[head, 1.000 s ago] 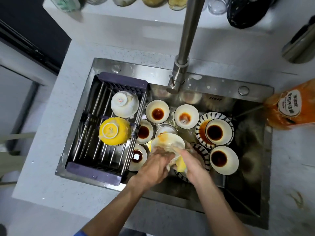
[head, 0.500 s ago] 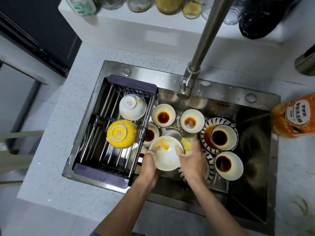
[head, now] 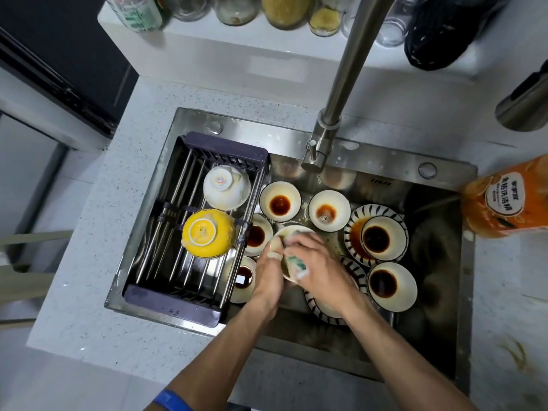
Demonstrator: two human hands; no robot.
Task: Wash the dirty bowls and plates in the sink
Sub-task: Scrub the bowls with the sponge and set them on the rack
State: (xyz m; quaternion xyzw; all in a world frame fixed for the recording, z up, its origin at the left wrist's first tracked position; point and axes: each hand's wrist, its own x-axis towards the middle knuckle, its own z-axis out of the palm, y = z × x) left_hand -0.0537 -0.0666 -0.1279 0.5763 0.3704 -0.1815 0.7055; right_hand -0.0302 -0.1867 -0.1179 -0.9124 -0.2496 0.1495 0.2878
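My left hand (head: 268,274) grips a white bowl (head: 292,232) by its left rim over the steel sink (head: 444,336). My right hand (head: 321,266) holds a soapy sponge (head: 296,264) with a green side against the bowl. Several white bowls with dark sauce lie around them, such as one (head: 279,201) at the back and one (head: 391,286) at the right. A striped plate (head: 354,232) carries another sauce bowl (head: 381,237). A second striped plate (head: 323,314) lies partly hidden under my right wrist.
A drying rack (head: 178,295) spans the sink's left side and bears an upturned white bowl (head: 226,186) and an upturned yellow bowl (head: 207,232). The faucet (head: 332,123) rises behind. An orange detergent bottle (head: 510,200) stands at the right; jars line the back ledge.
My right hand moved the sponge from the bowl's right rim into and across the bowl, covering most of it. The left hand keeps hold of the bowl's left rim.
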